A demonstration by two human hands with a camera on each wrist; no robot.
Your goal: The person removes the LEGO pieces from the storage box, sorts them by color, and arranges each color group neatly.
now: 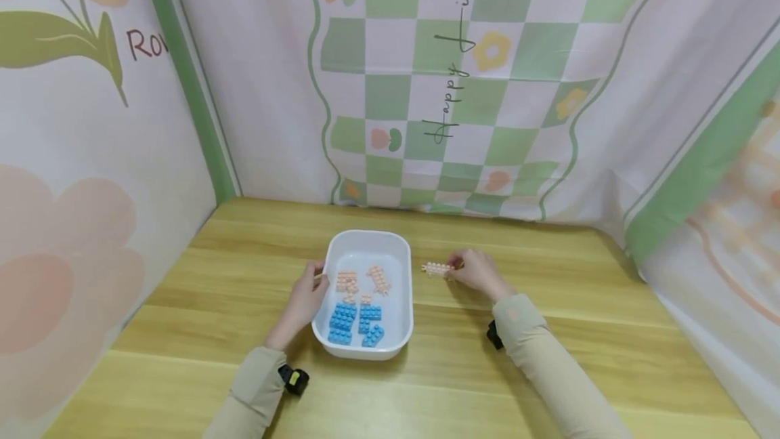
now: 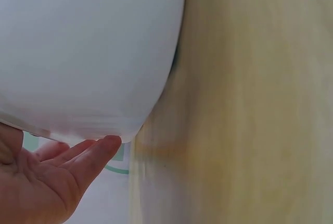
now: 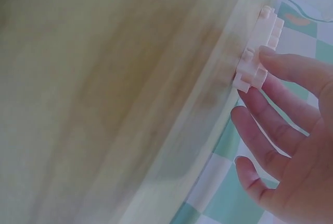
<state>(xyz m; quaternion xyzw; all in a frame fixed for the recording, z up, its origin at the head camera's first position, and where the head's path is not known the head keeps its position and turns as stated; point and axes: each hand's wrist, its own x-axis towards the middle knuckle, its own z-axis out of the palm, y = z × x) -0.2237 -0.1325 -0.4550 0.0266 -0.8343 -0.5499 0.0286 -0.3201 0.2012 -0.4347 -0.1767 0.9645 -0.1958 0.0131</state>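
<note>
A white tray [image 1: 400,317] stands on the table. At its left side is my left hand [image 1: 307,293]; its extended fingers [image 2: 93,159] touch the outer wall and its thumb lies by the rim. Inside the tray are light pink building blocks [image 1: 347,281], a knobbly pink block piece [image 1: 378,280] and several blue building blocks [image 1: 344,316]. Right of the tray, my right hand [image 1: 477,272] pinches the near end of a pink block strip [image 1: 435,268] between thumb and index finger. The other fingers of that hand are spread apart in the right wrist view.
The wooden table [image 1: 475,371] reaches back to a green and white checked curtain [image 1: 451,87]. Flowered cloth [image 1: 67,236] hangs along the left side, and another curtain [image 1: 719,175] along the right. A black wrist camera [image 1: 294,380] is strapped at the left sleeve.
</note>
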